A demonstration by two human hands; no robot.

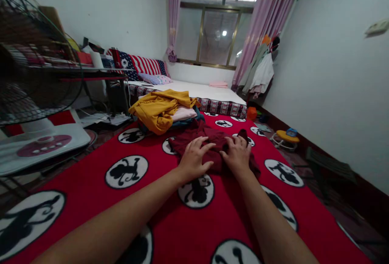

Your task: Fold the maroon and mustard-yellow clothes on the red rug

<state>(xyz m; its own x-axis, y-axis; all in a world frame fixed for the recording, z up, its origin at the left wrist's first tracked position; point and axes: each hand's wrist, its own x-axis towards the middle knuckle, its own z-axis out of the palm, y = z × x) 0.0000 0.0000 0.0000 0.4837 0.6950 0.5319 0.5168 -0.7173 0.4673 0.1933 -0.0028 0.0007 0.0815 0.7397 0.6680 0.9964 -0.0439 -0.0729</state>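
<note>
A maroon garment (217, 162) lies on the bed, straight ahead of the person and just beyond the wrists. Its long axis runs roughly from left to right, dropping a little toward the right side; a narrow, darker end sticks up at the far right, and a corner at the far left points toward the window. Which end is the collar cannot be told.

The surface beneath is a red blanket (170, 215) printed with white discs bearing black monkey figures. Near the garment's far left corner sits a heap of clothes, with a mustard-yellow garment (161, 108) on top and pale pink cloth (184, 113) beside it. Behind stands a second bed with a white sheet (194, 89), below a window (219, 37) framed by purple curtains (258, 28). A fan (39, 65) stands at the left, and a yellow-topped stool (285, 136) near the right wall.

The left hand (196, 159) rests palm down at the garment's near left part, fingers spread and thumb well apart from them. The right hand (238, 154) lies over the right part, fingers apart and gently bent on the cloth, thumb toward the left hand.
</note>
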